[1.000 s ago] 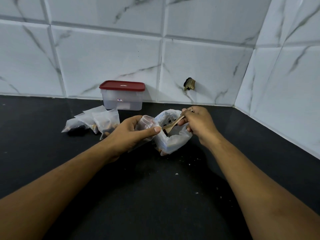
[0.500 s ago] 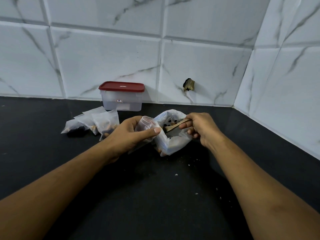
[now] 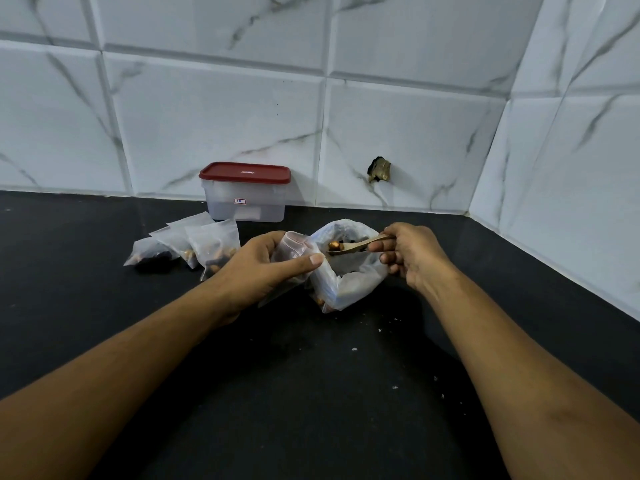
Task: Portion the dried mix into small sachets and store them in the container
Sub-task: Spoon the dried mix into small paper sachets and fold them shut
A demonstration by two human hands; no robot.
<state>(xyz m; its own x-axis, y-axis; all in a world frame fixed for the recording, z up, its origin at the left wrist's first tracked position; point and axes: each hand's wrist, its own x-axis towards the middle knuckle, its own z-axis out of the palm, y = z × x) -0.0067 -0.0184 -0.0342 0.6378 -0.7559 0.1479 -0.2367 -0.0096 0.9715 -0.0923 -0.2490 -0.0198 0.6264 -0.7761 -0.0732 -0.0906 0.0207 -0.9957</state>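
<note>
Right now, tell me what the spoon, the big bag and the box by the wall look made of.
Spoon: looks like wood or bamboo, matte tan with no shine. Big bag: thin soft plastic, cloudy-clear, with crumpled, sagging folds. Box: stiff frosted plastic, going by its straight, see-through walls. Its lid seems to be opaque dark red plastic, smooth with a slight sheen.

- 1 view, head-worn and wide-angle, faces forward and down across the black counter to the tiled wall in the upper frame.
- Close range: left hand and right hand sit mid-frame.
</note>
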